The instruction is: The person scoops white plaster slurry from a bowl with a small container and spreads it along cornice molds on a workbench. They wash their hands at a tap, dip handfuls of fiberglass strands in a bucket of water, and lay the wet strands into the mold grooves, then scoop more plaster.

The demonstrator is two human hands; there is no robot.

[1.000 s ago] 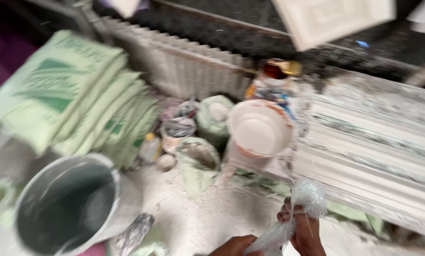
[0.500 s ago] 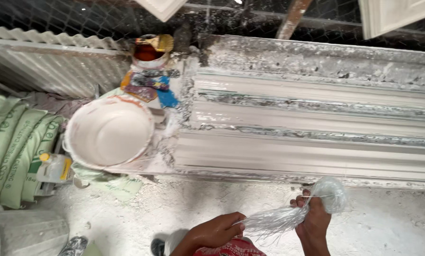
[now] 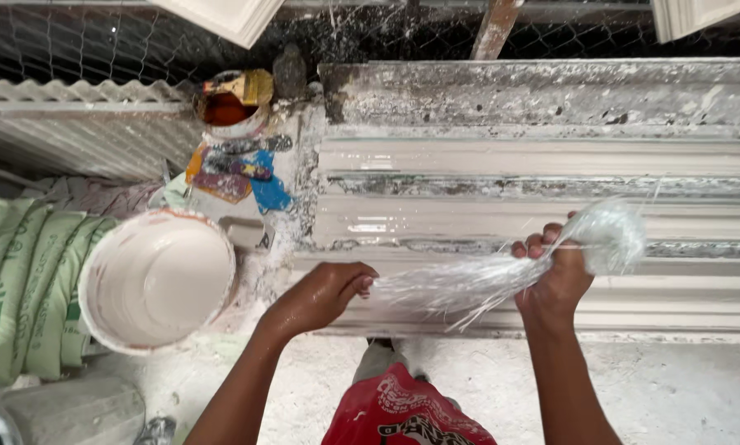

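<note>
The left hand (image 3: 324, 292) is curling its fingers around one end of a bundle of white fibres (image 3: 477, 280), pinching the strands at the fingertips. The right hand (image 3: 555, 272) is closing in a fist around the other end of the bundle, where the fibres are puffing out into a loose, glossy tuft just beyond the knuckles. Between the two hands the fibres are hanging in a slack, frayed band, a few stray strands drooping below it.

Both hands are hovering over a long white moulding (image 3: 543, 214) with stepped ridges — it is lying across the view just beyond them, crusted with plaster along its far edge. Out past the left hand, a round bowl (image 3: 159, 280) coated white inside is sitting near the moulding's end. Beyond the bowl, a tin (image 3: 225, 111) with reddish-brown contents is standing beside paint-smeared scraps (image 3: 238, 169) in blue, red and yellow. Further out from the bowl, green-and-white sacks (image 3: 19, 288) are lying stacked — well apart from either hand. Wire mesh (image 3: 81, 41) is running along the far side. Below the hands, red cloth (image 3: 403, 408) is showing over a dusty white floor (image 3: 675, 395).
</note>
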